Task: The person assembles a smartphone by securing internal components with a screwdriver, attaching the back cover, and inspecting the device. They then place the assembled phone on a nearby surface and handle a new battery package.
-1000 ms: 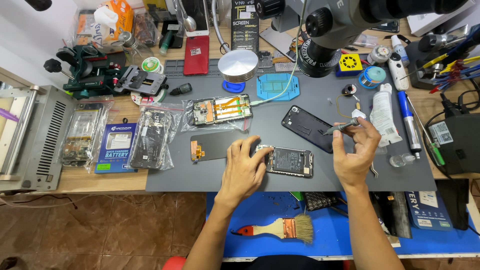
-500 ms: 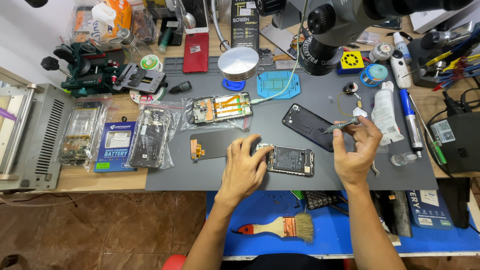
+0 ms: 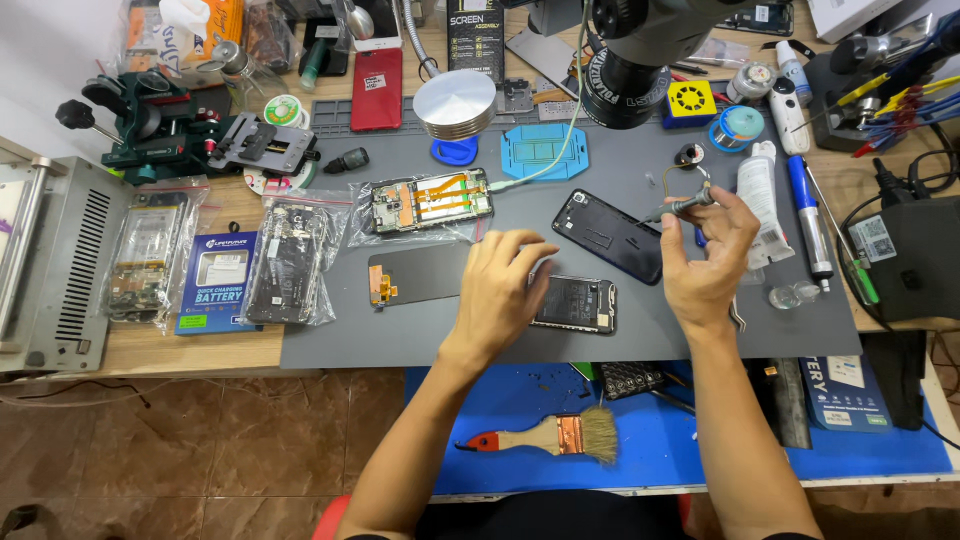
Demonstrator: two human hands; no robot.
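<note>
An opened phone body (image 3: pixel 577 304) lies on the dark grey work mat (image 3: pixel 420 330). My left hand (image 3: pixel 503 285) rests over its left end, fingers spread. My right hand (image 3: pixel 702 257) is raised to the right of it and pinches a slim metal tool (image 3: pixel 680 207) that points left. A black phone back cover (image 3: pixel 610 235) lies just beyond, between the two hands. A detached dark screen panel (image 3: pixel 415 275) lies left of my left hand.
A bagged phone frame (image 3: pixel 430 200), a blue fixture (image 3: pixel 541 152) and a round metal disc (image 3: pixel 455 103) sit at the mat's far side. Bagged parts (image 3: pixel 290 265) lie left. A microscope head (image 3: pixel 640 55) hangs above. A brush (image 3: pixel 560 437) lies on the blue mat near me.
My right hand has lifted a little with the tool. My left hand has stayed on the phone body.
</note>
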